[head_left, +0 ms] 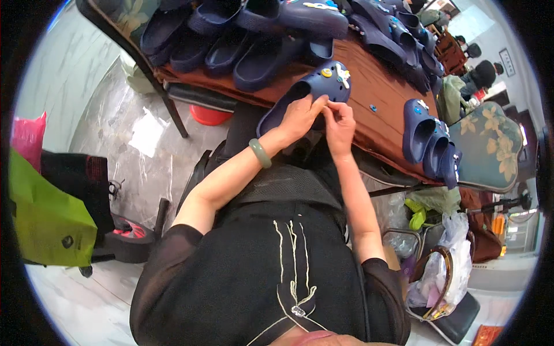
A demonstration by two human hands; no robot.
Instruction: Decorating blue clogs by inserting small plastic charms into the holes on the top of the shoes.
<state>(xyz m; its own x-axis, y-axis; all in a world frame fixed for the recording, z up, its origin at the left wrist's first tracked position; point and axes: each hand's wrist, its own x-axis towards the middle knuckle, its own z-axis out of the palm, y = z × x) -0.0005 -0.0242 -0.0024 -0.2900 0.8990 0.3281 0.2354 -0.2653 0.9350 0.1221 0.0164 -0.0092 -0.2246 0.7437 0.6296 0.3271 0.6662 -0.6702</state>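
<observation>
A dark blue clog (281,105) lies at the near edge of the brown-covered table, its toe pointing away to the right. On its toe are a yellow round charm (326,72) and a white charm (343,76). My left hand (299,119), with a green bangle on the wrist, grips the clog's near side. My right hand (339,124) is closed in a pinch beside the toe, its fingertips meeting those of my left. Whatever lies between the fingertips is hidden. A small blue charm (373,108) rests on the cloth to the right.
Several dark blue clogs (265,60) line the table's far left. More clogs with charms are piled at the far right (398,40), and a few stand at the right edge (419,132). A floral chair back (490,147) and a plastic bag (453,265) are to the right; a green bag (49,216) is left.
</observation>
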